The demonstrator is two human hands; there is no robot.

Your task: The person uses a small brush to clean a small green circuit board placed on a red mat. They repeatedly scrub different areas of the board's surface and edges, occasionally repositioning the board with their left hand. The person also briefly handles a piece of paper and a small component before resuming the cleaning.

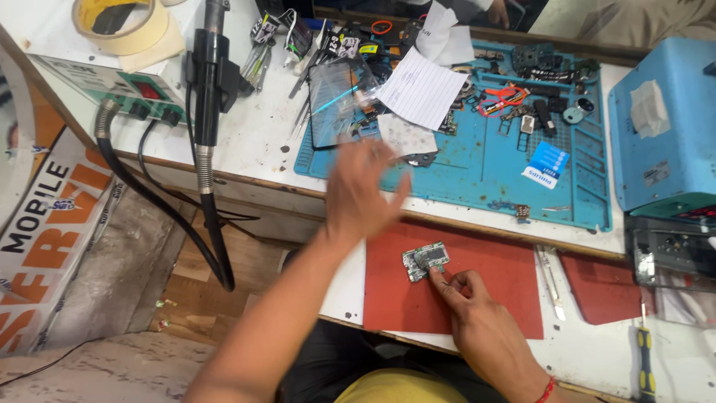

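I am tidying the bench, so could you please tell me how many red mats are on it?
2: a large red mat under the circuit board that the right hand presses, and a smaller one to its right, partly hidden.

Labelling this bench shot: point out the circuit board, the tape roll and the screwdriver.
circuit board (426,261), head view, centre of board.
tape roll (123,26), head view, front rim.
screwdriver (644,363), head view, striped handle.

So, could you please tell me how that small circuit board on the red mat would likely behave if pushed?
The board looks thin and flat, so probably light and stiff. It lies on the red mat, so it should slide, not roll. The right hand pins one edge, suggesting it shifts easily.
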